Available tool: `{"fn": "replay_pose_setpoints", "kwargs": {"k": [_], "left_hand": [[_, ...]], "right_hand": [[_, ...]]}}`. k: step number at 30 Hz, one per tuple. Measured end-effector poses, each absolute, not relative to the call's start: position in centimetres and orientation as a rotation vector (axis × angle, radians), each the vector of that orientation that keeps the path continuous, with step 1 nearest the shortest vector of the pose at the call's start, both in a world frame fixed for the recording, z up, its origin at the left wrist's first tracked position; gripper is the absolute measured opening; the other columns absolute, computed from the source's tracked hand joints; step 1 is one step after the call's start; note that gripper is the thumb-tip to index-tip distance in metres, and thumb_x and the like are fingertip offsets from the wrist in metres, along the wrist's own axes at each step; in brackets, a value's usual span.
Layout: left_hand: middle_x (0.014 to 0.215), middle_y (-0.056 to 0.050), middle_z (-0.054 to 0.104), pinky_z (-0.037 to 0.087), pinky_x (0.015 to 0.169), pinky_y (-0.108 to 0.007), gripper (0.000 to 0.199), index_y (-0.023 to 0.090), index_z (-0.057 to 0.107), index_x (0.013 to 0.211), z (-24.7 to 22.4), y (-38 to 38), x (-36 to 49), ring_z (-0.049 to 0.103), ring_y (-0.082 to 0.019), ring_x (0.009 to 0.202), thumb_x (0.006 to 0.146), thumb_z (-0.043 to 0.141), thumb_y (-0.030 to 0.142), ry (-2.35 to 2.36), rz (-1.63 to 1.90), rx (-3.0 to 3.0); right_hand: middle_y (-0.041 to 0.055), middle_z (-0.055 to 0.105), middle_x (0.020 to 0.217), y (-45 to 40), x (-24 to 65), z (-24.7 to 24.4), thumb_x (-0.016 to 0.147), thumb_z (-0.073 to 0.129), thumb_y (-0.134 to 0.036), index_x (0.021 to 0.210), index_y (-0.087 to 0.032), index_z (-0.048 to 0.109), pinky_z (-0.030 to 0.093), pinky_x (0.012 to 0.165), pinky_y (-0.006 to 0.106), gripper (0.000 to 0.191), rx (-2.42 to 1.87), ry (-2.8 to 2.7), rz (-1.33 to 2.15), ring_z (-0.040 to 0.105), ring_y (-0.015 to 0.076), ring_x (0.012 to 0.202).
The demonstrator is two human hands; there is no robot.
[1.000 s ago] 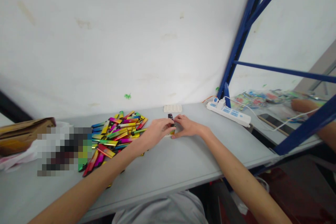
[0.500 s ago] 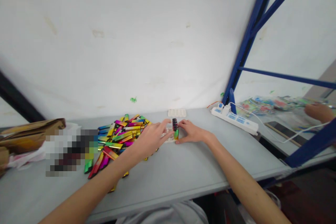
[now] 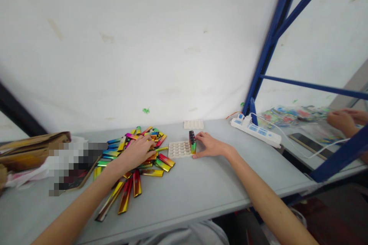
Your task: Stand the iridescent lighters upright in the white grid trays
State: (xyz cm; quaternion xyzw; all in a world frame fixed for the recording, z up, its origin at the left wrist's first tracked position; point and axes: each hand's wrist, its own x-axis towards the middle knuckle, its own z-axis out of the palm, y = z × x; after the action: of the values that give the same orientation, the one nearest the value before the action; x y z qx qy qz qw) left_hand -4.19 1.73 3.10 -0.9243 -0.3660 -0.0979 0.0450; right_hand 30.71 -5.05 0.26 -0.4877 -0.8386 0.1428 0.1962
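Shiny lighters (image 3: 137,183) in yellow, red, green, blue and purple lie in a loose pile on the left of the table. Over the pile is my left hand (image 3: 138,151), thumb and fingers apart, its fingertips among the lighters. A pale tray with rows of round hollows (image 3: 178,149) lies to the right of the pile. Along its right edge stands a short row of upright lighters (image 3: 193,146) with black tops. My right hand (image 3: 211,145) is closed about that row from the right, fingers at the far end and thumb at the near end.
Another pale tray (image 3: 193,124) lies by the wall. A white power strip (image 3: 255,132) with cables sits at the right, beside a blue metal frame (image 3: 263,53). Cardboard and plastic (image 3: 34,149) are at far left. Another person's hands (image 3: 346,120) are over plastic packets at far right.
My left hand has moved left from the tray to the pile, uncovering the tray's hollows. Lighters in the pile have shifted, several toward the front edge. My right hand stays at the row.
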Motion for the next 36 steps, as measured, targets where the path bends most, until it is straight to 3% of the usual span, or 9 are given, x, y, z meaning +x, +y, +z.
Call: {"fn": "replay_pose_setpoints", "kwargs": {"k": [7, 13, 19, 23, 25, 28, 31, 36], "left_hand": [[0.103, -0.012, 0.068, 0.046, 0.092, -0.044, 0.024, 0.019, 0.071, 0.082, 3.8, 1.6, -3.5, 0.061, -0.03, 0.105, 0.093, 0.053, 0.03, -1.142, -0.261, -2.866], [0.098, -0.009, 0.073, 0.048, 0.09, -0.042, 0.028, 0.02, 0.067, 0.093, 4.4, 1.9, -3.6, 0.066, -0.029, 0.096, 0.094, 0.046, 0.038, -1.261, -0.519, -2.924], [0.095, -0.008, 0.077, 0.052, 0.087, -0.039, 0.039, 0.021, 0.061, 0.098, 6.7, 1.4, -2.6, 0.071, -0.027, 0.09, 0.087, 0.06, 0.058, -1.542, -1.338, -3.138], [0.08, -0.006, 0.076, 0.055, 0.079, -0.037, 0.04, 0.02, 0.056, 0.096, 8.3, -0.1, 0.2, 0.073, -0.023, 0.077, 0.081, 0.072, 0.053, -1.718, -2.23, -3.191], [0.074, -0.005, 0.074, 0.054, 0.074, -0.033, 0.041, 0.018, 0.057, 0.095, 8.5, -1.0, 1.8, 0.071, -0.021, 0.071, 0.08, 0.075, 0.052, -1.741, -2.46, -3.152], [0.069, -0.004, 0.071, 0.05, 0.063, -0.026, 0.043, 0.015, 0.062, 0.098, 8.1, -2.1, 3.8, 0.066, -0.016, 0.063, 0.083, 0.071, 0.054, -1.722, -2.443, -3.258], [0.067, -0.002, 0.067, 0.048, 0.062, -0.024, 0.042, 0.013, 0.065, 0.094, 7.3, -2.9, 4.8, 0.062, -0.013, 0.062, 0.088, 0.065, 0.055, -1.595, -2.366, -3.389], [0.064, 0.003, 0.06, 0.045, 0.051, -0.024, 0.041, 0.018, 0.057, 0.094, 6.2, -3.7, 4.9, 0.057, -0.012, 0.051, 0.093, 0.054, 0.059, -1.449, -2.094, -3.479]], "right_hand": [[0.0147, 0.058, 0.126, -5.1, 30.7, 0.3, 0.072, 0.081, -0.064, 0.132, -0.015, 0.06, 0.043, 0.106, 0.046, 0.081, -1.384, -2.348, 0.408, 0.053, 0.0313, 0.116], [0.0147, 0.058, 0.125, -5.0, 30.8, 0.1, 0.072, 0.08, -0.065, 0.132, -0.014, 0.059, 0.044, 0.105, 0.046, 0.081, -1.355, -2.357, 0.391, 0.053, 0.031, 0.115], [0.0145, 0.058, 0.125, -4.9, 30.9, 0.0, 0.072, 0.08, -0.064, 0.131, -0.015, 0.06, 0.044, 0.104, 0.046, 0.079, -1.344, -2.362, 0.388, 0.053, 0.0311, 0.115], [0.0146, 0.058, 0.125, -4.9, 30.8, -0.1, 0.072, 0.081, -0.064, 0.13, -0.014, 0.06, 0.043, 0.105, 0.047, 0.079, -1.356, -2.356, 0.393, 0.053, 0.0312, 0.115], [0.0142, 0.058, 0.124, -4.9, 30.7, -0.1, 0.072, 0.082, -0.063, 0.13, -0.015, 0.06, 0.044, 0.105, 0.047, 0.079, -1.365, -2.344, 0.399, 0.053, 0.0308, 0.115], [0.0138, 0.059, 0.124, -4.9, 30.7, -0.1, 0.072, 0.082, -0.063, 0.13, -0.015, 0.06, 0.044, 0.105, 0.046, 0.078, -1.363, -2.341, 0.398, 0.054, 0.0303, 0.115], [0.0146, 0.059, 0.125, -5.0, 30.7, 0.0, 0.072, 0.082, -0.062, 0.131, -0.014, 0.06, 0.043, 0.106, 0.046, 0.079, -1.361, -2.346, 0.39, 0.053, 0.0306, 0.116], [0.0151, 0.058, 0.127, -5.1, 30.7, 0.0, 0.073, 0.082, -0.06, 0.131, -0.014, 0.06, 0.043, 0.106, 0.046, 0.078, -1.368, -2.342, 0.4, 0.053, 0.0311, 0.117]]}}
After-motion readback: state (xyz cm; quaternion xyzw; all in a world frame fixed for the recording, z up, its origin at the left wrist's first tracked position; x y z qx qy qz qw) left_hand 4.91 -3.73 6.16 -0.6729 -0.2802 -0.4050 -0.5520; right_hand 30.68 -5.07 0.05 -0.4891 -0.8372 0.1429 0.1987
